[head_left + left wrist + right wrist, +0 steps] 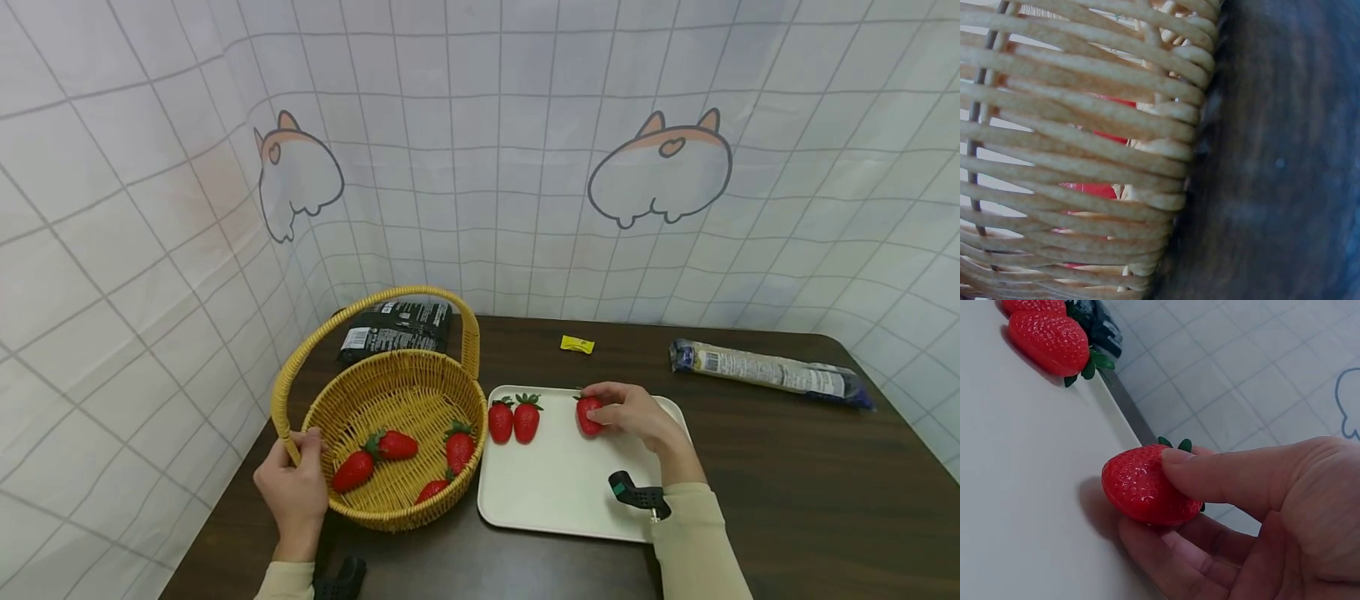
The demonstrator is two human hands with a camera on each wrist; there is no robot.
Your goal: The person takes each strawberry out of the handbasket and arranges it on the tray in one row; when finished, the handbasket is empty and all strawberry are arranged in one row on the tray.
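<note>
In the head view my left hand (pixel 294 483) grips the yellow wicker basket (pixel 401 523) at the lower left end of its arched handle. Several strawberries (pixel 396 446) lie inside the basket; its woven side fills much of the left wrist view. Over the white tray (pixel 562 500), my right hand (pixel 633 417) pinches a strawberry (pixel 1141 487) between thumb and fingers, close to the tray's surface. Whether that strawberry touches the tray I cannot tell. Two more strawberries (pixel 527 419) lie side by side at the tray's upper left corner.
Behind the basket lies a black package (pixel 405 327). A small yellow packet (pixel 577 344) is at the back of the dark table (pixel 810 483), with a long plastic-wrapped package (pixel 772 372) to the right. A white grid-patterned curtain (pixel 480 167) encloses the back and sides.
</note>
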